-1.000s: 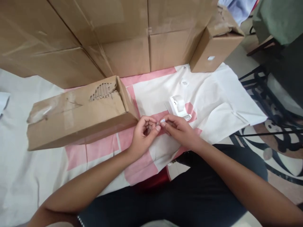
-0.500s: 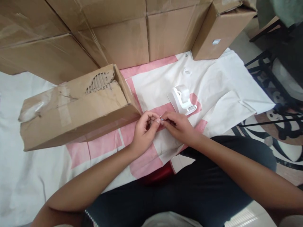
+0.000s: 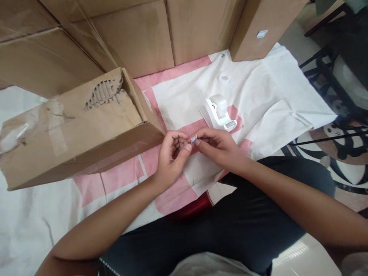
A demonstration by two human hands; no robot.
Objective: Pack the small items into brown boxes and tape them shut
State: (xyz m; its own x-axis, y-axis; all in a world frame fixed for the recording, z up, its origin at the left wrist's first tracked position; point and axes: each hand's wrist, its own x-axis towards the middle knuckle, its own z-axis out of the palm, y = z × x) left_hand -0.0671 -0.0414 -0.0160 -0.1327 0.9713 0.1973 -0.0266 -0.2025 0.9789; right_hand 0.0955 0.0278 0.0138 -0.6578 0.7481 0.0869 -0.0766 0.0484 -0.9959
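Observation:
A small pale piece with a bluish edge [image 3: 194, 139] shows between my hands, pinched by the thumb and fingertips of my right hand [image 3: 220, 147]. My left hand [image 3: 172, 157] is curled closed, its thumb tip close beside the piece; whether it also grips something is too small to tell. Just beyond my right hand, a white tape dispenser [image 3: 214, 115] with a clear roll lies on the pink and white cloth [image 3: 178, 103]. Behind it is a small white ring [image 3: 224, 78].
A long cardboard box [image 3: 77, 130] with a torn patch lies at left. Large cartons [image 3: 138, 38] stand along the back, and a narrower box [image 3: 255, 38] bears a small white label. Black furniture legs [image 3: 324, 57] stand at right. My dark-clothed legs are below the cloth's edge.
The view has shifted, so the boxes and dispenser appear higher and further left. The small piece between my fingertips now shows more of its pale face.

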